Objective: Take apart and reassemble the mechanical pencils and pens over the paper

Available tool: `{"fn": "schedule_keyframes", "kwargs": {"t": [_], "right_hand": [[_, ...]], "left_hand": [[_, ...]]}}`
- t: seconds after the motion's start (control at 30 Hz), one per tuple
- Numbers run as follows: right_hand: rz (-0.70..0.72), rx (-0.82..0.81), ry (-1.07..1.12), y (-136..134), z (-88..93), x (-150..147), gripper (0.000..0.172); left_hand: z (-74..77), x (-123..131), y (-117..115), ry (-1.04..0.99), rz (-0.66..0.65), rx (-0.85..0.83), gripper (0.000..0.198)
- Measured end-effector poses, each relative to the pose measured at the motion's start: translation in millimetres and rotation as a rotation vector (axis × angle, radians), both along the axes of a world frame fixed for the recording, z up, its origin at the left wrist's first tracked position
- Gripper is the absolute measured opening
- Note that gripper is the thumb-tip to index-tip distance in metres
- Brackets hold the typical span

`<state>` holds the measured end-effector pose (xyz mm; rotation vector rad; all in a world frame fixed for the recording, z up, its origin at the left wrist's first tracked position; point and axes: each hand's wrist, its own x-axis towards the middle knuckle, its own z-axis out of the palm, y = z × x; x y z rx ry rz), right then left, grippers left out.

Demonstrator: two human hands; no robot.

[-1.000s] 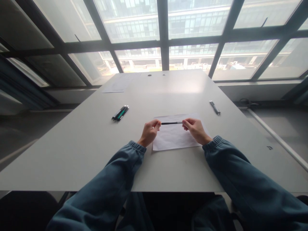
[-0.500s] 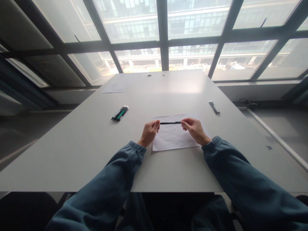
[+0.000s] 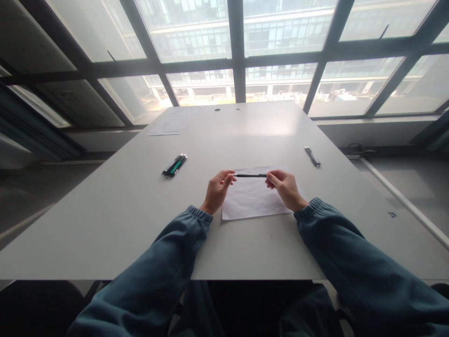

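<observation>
A slim dark pen [image 3: 250,175] is held level between my two hands, above a white sheet of paper [image 3: 256,201]. The fingertips of my left hand [image 3: 218,189] pinch its left end. At the other end, by the clip, my right hand [image 3: 286,189] grips it between thumb and fingers. My fingers cover both tips of the pen. Beneath my hands the paper lies flat on the table, its right side partly behind my right hand.
The white table [image 3: 122,224] reaches to the window. A cluster of several pens [image 3: 174,165], one with green, lies to the left. A grey pen [image 3: 312,157] rests at the right. More paper [image 3: 168,124] lies at the far left, and a dark round spot [image 3: 217,110] marks the far end.
The pen has risen slightly in view and shifted a little right. My left fingers have loosened and changed their hold on its left end. The other things stay put.
</observation>
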<state>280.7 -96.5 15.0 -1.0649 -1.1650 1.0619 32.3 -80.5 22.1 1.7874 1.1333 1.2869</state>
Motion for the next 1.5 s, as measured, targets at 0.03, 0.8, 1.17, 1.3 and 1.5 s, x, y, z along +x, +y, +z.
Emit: {"fn": "schedule_keyframes", "kwargs": {"t": [0.03, 0.8, 1.17, 1.3, 1.5], "right_hand": [[-0.005, -0.001, 0.004, -0.1, 0.1, 0.1, 0.034], [-0.008, -0.005, 0.000, -0.4, 0.0, -1.0, 0.032], [0.004, 0.011, -0.003, 0.5, -1.5, -0.7, 0.034], [0.008, 0.009, 0.001, 0.8, -1.7, -0.7, 0.032], [0.008, 0.003, 0.002, 0.2, -0.5, -0.8, 0.031]], "left_hand": [[0.7, 0.0, -0.4, 0.001, 0.006, 0.002, 0.047], [0.3, 2.0, -1.7, 0.088, 0.097, 0.049, 0.030], [3.7, 1.5, -3.9, 0.100, 0.068, 0.034, 0.041], [3.4, 1.3, -3.8, 0.106, 0.065, 0.027, 0.044], [3.0, 1.6, -3.9, 0.118, 0.066, 0.027, 0.048]]}}
